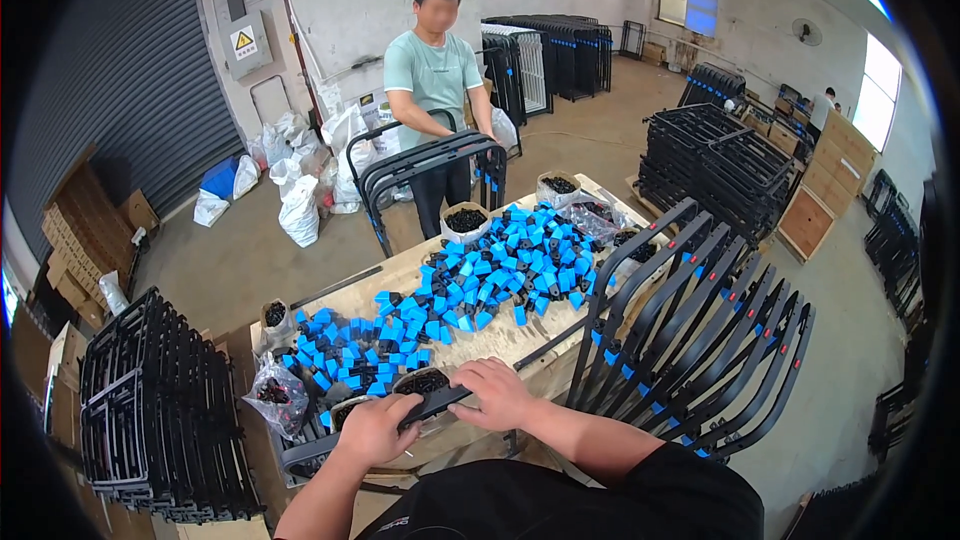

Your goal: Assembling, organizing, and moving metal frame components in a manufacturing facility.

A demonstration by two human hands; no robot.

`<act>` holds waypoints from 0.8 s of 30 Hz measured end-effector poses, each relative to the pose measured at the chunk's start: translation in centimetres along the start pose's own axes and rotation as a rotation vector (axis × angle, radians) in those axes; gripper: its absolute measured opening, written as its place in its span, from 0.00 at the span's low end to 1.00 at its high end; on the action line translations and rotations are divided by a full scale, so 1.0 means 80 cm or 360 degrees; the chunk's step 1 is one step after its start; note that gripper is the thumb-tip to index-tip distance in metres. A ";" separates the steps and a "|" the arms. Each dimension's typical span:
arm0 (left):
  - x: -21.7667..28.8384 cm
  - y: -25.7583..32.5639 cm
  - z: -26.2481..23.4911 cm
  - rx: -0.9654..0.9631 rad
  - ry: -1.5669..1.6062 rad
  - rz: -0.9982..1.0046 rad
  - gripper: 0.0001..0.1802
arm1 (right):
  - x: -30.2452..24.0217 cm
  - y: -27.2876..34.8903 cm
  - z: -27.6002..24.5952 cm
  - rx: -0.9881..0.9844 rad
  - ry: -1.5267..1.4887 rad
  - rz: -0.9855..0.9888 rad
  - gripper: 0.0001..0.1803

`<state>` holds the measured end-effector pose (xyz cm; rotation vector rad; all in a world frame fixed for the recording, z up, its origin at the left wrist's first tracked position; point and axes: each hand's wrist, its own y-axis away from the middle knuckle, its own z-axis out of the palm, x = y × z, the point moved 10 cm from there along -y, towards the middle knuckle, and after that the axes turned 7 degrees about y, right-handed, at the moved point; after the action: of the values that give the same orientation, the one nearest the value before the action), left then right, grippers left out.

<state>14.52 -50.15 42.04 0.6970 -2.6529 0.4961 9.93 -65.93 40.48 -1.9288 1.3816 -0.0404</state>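
Note:
My left hand [374, 430] and my right hand [494, 394] are both closed around a black tubular metal frame [438, 403] at the near edge of the wooden table. The frame's rounded end [305, 452] reaches out to the left, below my left hand; its lower part is partly hidden by my arms. Just beyond my fingers stands an open bag [424, 380] of small black parts. A large heap of blue and black plastic pieces [462, 285] spreads across the wooden table [340, 292]. Whether my fingers also pinch a small part cannot be seen.
Black frames with blue pieces [700, 330] lean in a row at the right. More frames [160, 410] are stacked at the left. Across the table a person [432, 80] handles other black frames [430, 155]. White sacks [297, 210] sit by the wall.

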 end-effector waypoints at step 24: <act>-0.020 -0.008 0.015 0.0102 0.0161 0.0108 0.18 | 0.017 0.110 0.125 0.0029 -0.3236 0.1616 0.25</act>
<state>15.83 -50.51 40.46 0.5856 -2.5828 0.6210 7.75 -62.80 27.68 -0.2507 0.5271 1.7398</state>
